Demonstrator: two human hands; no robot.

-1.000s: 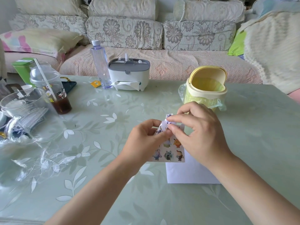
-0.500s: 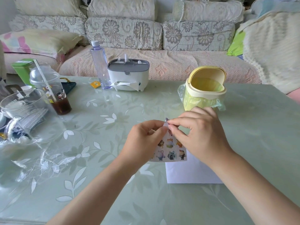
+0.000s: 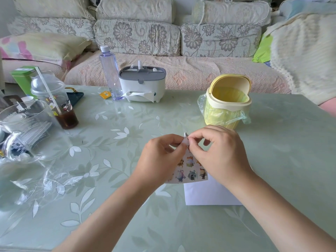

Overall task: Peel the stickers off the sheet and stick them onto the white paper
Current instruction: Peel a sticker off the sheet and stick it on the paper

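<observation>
A small sticker sheet (image 3: 189, 170) with cartoon figures hangs above the table at the centre, its upper part hidden between my hands. My left hand (image 3: 160, 160) pinches the sheet's top corner from the left. My right hand (image 3: 220, 153) pinches a small pale sticker (image 3: 185, 140) at that same corner, thumb against forefinger. The white paper (image 3: 209, 195) lies flat on the table just below the sheet, partly covered by my right wrist.
A small yellow lidded bin (image 3: 227, 104) with a plastic liner stands just beyond my hands. A tissue box (image 3: 141, 86) and a clear bottle (image 3: 111, 77) stand further back. Plastic cups (image 3: 52, 99) and a glass jug (image 3: 27, 130) crowd the left side.
The sheet's bent-over top corner has been drawn up to a point between my fingertips, and both hands have closed in on it. The white paper has not moved.
</observation>
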